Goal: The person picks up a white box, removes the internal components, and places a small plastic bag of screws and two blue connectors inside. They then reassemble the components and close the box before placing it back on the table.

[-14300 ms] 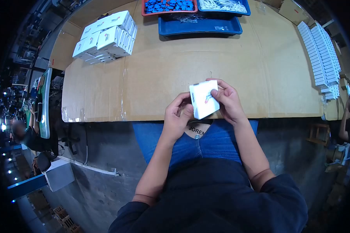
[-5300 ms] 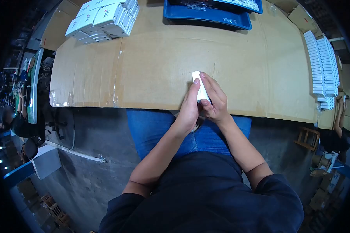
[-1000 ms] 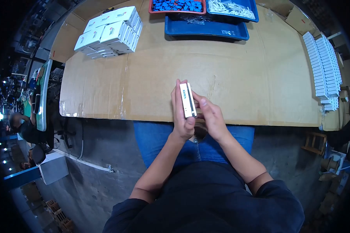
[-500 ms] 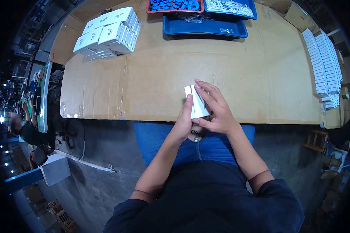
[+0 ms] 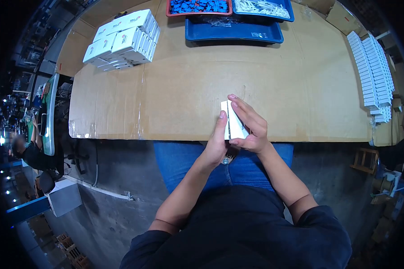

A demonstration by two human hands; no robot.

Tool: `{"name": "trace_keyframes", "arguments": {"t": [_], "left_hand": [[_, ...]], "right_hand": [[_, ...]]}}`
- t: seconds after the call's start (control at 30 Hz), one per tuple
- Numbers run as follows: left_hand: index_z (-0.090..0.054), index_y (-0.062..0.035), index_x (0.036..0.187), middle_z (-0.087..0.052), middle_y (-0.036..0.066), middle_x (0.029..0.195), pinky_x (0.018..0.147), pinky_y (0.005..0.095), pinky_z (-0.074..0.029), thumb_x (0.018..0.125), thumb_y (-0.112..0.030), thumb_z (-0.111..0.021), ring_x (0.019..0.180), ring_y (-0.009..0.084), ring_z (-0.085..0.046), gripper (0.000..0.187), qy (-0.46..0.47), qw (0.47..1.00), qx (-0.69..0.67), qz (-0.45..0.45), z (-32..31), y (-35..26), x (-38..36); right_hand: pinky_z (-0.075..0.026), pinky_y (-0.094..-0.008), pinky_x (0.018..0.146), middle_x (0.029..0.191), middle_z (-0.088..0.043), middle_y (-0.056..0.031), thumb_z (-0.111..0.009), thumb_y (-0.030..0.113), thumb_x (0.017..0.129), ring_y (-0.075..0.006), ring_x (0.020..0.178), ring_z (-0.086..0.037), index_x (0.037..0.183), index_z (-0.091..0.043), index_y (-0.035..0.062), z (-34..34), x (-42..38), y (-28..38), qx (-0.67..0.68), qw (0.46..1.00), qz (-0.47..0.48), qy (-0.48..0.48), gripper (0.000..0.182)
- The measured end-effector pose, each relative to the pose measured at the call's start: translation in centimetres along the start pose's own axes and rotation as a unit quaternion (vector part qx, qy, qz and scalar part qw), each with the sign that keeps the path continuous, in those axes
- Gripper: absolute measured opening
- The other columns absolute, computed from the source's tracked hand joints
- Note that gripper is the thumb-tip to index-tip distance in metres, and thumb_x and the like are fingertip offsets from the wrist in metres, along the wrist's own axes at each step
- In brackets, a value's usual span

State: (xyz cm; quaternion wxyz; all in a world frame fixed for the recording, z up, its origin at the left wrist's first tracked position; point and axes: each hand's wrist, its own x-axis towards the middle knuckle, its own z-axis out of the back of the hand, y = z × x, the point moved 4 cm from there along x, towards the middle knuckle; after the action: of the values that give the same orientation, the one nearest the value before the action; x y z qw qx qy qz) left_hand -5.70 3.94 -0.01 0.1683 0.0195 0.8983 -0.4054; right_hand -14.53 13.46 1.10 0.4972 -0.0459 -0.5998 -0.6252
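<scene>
Between my two hands, at the front edge of the cardboard-covered table, is a small white box [image 5: 236,127], tilted so that two of its faces show. My left hand [image 5: 216,144] grips its left side, the thumb lying along that face. On the other side, my right hand [image 5: 254,129] has its fingers along the box's right and upper edge and its thumb near the lower end. Its far side and the left fingers are hidden.
Stacked white boxes [image 5: 121,41] stand at the back left, and taller rows of white boxes [image 5: 371,74] at the right. A red tray [image 5: 199,15] of blue pieces, a tray of white pieces [image 5: 261,8] and a blue tray [image 5: 233,35] sit at the back. Another person [image 5: 33,150] is far left.
Both hands have shifted slightly right with the white box. The box has turned, showing a dark line between two faces, and the right fingers have drawn closer together.
</scene>
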Motion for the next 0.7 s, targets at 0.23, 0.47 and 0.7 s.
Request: {"name": "trace_keyframes", "arguments": {"t": [0.23, 0.47, 0.7], "left_hand": [[-0.033, -0.0020, 0.158, -0.058, 0.014, 0.139, 0.117, 0.0390, -0.038, 0.108, -0.067, -0.030, 0.136, 0.0237, -0.053, 0.082, 0.012, 1.000, 0.001, -0.009, 0.5, 0.6, 0.3], [-0.015, 0.0021, 0.165, -0.045, 0.018, 0.148, 0.115, 0.0412, -0.042, 0.100, -0.027, -0.069, 0.133, 0.0280, -0.054, 0.089, -0.031, 0.949, 0.247, -0.192, 1.2, -0.1, 1.2], [-0.043, -0.0022, 0.145, -0.061, 0.013, 0.128, 0.099, 0.0367, -0.053, 0.113, -0.048, -0.034, 0.117, 0.0195, -0.062, 0.057, -0.138, 0.972, 0.087, -0.170, 3.9, -0.2, 1.2]], "right_hand": [[-0.044, -0.0441, 0.114, 0.149, -0.055, -0.0258, -0.073, 0.061, 0.089, -0.0355, 0.137, -0.056, 0.144, -0.055, -0.0087, -1.2, -0.7, -0.8, 0.126, 0.983, -0.107, -0.081, 0.090], [-0.035, -0.0409, 0.121, 0.156, -0.048, -0.0216, -0.034, 0.059, 0.110, -0.0308, 0.146, -0.045, 0.150, -0.050, -0.0057, -1.3, -0.9, -1.3, 0.258, 0.928, -0.259, -0.072, 0.077], [-0.053, -0.0373, 0.103, 0.151, -0.054, -0.0229, -0.068, 0.008, 0.091, -0.0325, 0.136, -0.058, 0.148, -0.054, -0.0008, -0.9, -0.3, 0.2, 0.073, 0.979, -0.174, 0.082, 0.059]]}}
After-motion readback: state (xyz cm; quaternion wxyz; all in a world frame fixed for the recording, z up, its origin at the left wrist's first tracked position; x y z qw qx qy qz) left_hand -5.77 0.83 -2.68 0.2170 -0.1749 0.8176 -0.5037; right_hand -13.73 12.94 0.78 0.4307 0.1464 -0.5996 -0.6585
